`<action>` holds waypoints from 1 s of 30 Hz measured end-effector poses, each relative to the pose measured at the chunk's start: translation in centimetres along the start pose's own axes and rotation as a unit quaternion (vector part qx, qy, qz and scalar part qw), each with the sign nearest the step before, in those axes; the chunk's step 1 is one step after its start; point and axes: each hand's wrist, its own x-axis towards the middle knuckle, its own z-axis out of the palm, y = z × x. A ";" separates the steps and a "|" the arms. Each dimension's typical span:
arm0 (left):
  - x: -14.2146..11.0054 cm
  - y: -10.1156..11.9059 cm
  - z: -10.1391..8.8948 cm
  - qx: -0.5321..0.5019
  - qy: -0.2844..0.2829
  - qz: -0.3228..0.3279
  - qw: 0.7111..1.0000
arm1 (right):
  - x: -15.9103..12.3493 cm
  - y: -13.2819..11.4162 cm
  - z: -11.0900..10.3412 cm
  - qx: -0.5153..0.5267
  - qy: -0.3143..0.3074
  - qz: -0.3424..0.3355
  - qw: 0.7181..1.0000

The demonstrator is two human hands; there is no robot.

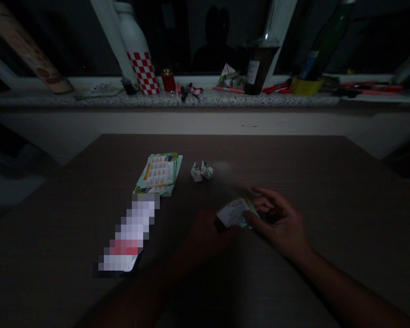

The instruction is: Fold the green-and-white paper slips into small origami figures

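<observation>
Pinching a card (233,212), left hand (208,230) and right hand (284,224) have nearly closed fingers.
One cup (259,68) stands by the window, too dark inside to see.

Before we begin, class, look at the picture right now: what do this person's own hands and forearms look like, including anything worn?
The right hand is bare, with slim fingers and no glove or ring visible; its forearm shows no sleeve or watch. The left hand also looks ungloved, but deep shadow hides finer details there.
</observation>
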 end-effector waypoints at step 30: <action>1.4 -1.3 -0.8 -0.429 -0.005 -0.074 0.900 | 0.1 0.1 -1.3 0.029 -0.058 0.002 0.998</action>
